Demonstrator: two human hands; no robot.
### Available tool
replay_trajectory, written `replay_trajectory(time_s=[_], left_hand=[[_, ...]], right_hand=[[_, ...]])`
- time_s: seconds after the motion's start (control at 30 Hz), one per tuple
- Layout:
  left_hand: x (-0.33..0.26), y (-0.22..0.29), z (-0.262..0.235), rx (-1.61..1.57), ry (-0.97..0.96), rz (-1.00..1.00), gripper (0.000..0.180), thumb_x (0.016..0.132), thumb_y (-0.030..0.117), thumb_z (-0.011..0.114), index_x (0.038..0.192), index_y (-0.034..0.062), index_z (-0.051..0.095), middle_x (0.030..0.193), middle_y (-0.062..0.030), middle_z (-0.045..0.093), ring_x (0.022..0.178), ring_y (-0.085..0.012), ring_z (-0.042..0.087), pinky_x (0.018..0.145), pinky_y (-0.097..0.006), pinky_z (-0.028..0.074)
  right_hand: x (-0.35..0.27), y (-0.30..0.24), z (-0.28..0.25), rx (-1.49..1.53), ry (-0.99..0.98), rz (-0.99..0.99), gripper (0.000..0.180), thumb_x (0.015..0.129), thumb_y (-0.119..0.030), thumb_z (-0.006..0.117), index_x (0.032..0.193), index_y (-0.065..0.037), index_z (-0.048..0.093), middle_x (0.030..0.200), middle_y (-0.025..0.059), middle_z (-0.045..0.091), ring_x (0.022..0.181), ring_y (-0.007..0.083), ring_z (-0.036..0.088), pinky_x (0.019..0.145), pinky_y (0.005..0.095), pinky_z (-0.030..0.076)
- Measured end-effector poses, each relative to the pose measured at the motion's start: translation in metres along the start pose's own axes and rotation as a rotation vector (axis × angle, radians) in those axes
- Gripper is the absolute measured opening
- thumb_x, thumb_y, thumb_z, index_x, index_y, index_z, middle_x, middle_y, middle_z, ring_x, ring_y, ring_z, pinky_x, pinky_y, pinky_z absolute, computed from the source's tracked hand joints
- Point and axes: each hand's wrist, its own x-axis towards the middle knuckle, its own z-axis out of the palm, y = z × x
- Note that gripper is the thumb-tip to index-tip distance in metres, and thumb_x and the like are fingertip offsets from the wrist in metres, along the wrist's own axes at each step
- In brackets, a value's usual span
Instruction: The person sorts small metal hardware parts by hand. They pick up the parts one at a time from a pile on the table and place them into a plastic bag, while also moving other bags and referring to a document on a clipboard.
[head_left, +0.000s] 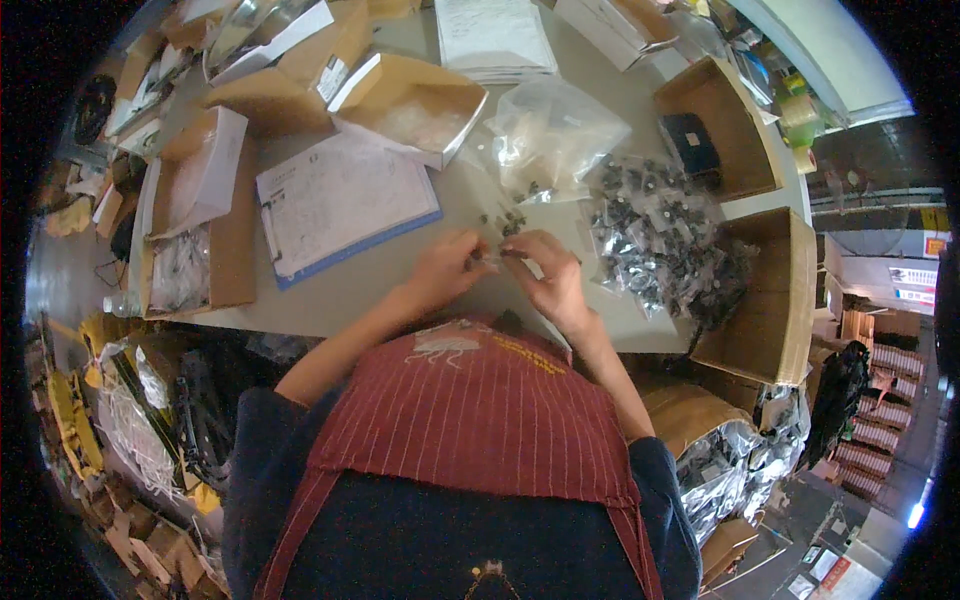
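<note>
On a cluttered grey worktable [400, 290], the left hand [447, 268] and right hand [548, 280] meet, fingertips pinched on a tiny dark part [497, 259] near loose small dark pieces [510, 222]; steady, close pinching seems wise.

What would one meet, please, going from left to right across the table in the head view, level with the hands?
Open cardboard box → clipboard with paper → left hand → right hand → pile of small bagged parts → large cardboard box.
</note>
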Motion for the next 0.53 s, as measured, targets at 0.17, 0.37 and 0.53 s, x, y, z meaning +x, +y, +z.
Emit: replay_trajectory(time_s=[0.17, 0.37, 0.53], left_hand=[[-0.001, -0.002, 0.002, -0.031, -0.016, -0.018, 0.032, 0.084, 0.025, 0.079, 0.102, 0.0051, 0.063, 0.096, -0.0134, 0.066, 0.089, -0.0315, 0.065, 0.075, -0.040, 0.051], [0.000, -0.001, 0.000, -0.133, 0.002, 0.035, 0.026, 0.085, 0.017, 0.077, 0.102, 0.0044, 0.062, 0.095, -0.0124, 0.065, 0.088, -0.0296, 0.064, 0.076, -0.037, 0.052], [0.000, -0.004, 0.000, -0.100, -0.020, 0.095, 0.024, 0.085, 0.012, 0.075, 0.104, 0.0046, 0.061, 0.097, -0.0128, 0.065, 0.089, -0.0281, 0.065, 0.077, -0.038, 0.053]], right_hand=[[0.002, -0.004, 0.002, -0.066, -0.004, -0.112, 0.022, 0.084, 0.003, 0.070, 0.105, -0.002, 0.069, 0.102, 0.0137, 0.068, 0.091, 0.0290, 0.068, 0.077, 0.0366, 0.054], [-0.004, -0.001, -0.006, -0.249, -0.047, -0.223, 0.036, 0.072, 0.006, 0.063, 0.105, -0.006, 0.070, 0.106, 0.0136, 0.067, 0.107, 0.0351, 0.061, 0.095, 0.0462, 0.047], [-0.013, 0.011, 0.015, -0.358, -0.029, -0.223, 0.041, 0.066, 0.002, 0.063, 0.105, -0.009, 0.070, 0.110, 0.0137, 0.067, 0.116, 0.0339, 0.056, 0.103, 0.0521, 0.041]])
